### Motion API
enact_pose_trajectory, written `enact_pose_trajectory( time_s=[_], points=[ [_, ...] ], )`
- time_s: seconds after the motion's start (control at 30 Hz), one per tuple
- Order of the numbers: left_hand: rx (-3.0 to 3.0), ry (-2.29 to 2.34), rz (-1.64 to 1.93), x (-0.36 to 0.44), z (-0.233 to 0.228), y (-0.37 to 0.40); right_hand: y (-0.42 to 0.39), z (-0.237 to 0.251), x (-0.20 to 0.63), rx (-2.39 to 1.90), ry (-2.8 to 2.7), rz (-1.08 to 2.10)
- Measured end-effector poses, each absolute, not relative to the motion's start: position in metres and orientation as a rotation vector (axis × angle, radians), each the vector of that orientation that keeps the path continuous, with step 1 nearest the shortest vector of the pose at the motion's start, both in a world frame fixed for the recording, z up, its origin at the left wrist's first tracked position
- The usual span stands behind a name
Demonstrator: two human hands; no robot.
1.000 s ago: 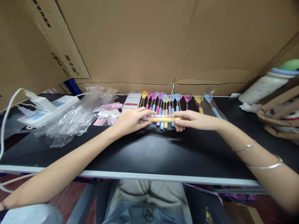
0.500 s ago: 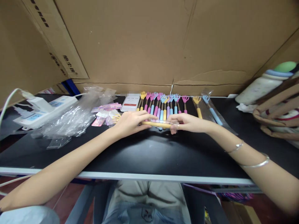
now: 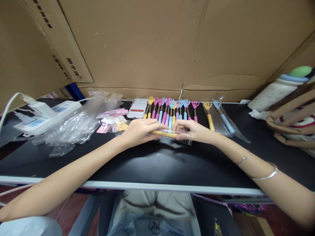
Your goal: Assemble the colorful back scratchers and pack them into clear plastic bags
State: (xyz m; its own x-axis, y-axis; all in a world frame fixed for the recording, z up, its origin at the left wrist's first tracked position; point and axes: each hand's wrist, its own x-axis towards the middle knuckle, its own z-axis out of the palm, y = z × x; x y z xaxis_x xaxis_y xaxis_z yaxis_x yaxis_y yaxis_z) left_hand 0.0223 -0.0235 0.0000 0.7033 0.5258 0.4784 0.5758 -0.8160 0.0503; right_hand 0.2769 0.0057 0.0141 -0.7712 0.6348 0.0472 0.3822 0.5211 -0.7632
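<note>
Both hands hold a yellow back scratcher (image 3: 163, 133) inside a clear plastic sleeve (image 3: 187, 137), level above the black table. Its clawed head sticks out to the left, past the wrist of my left hand (image 3: 140, 131). That hand is closed around the middle of the scratcher, thumb below. My right hand (image 3: 188, 130) pinches the handle end and the sleeve, fingers curled. Behind the hands lies a row of back scratchers (image 3: 170, 113) in pink, blue, purple and yellow. To the right are a yellow back scratcher (image 3: 210, 118) and a blue bagged one (image 3: 227, 123).
Loose clear plastic bags (image 3: 78, 121) are heaped at the left beside a white power strip (image 3: 51, 116). Pink cards (image 3: 112, 113) and a phone (image 3: 136, 109) lie near the row. A bottle (image 3: 275, 90) and a brown bag (image 3: 290, 121) stand at the right. Cardboard (image 3: 152, 46) walls the back.
The held back scratcher has tilted, its right end now slightly lower and nearer me. My right hand has shifted a little left and curled its fingers. More of the yellow clawed head shows.
</note>
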Motion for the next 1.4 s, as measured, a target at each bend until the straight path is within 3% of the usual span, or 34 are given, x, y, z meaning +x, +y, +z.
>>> enact_pose_trajectory(
  time_s=[0.53,1.0,1.4],
  points=[
    [-2.705,-1.033,-0.842,0.024,0.001,-0.024,-0.005,0.01,0.264,-0.715,-2.231,1.198],
    [-2.842,-1.451,-0.742,0.019,0.01,-0.02,0.002,0.007,0.265,-0.734,-2.116,1.292],
    [-2.872,-1.352,-0.823,0.015,0.021,-0.02,0.001,0.018,0.273,-0.678,-2.163,1.402]
  ],
)
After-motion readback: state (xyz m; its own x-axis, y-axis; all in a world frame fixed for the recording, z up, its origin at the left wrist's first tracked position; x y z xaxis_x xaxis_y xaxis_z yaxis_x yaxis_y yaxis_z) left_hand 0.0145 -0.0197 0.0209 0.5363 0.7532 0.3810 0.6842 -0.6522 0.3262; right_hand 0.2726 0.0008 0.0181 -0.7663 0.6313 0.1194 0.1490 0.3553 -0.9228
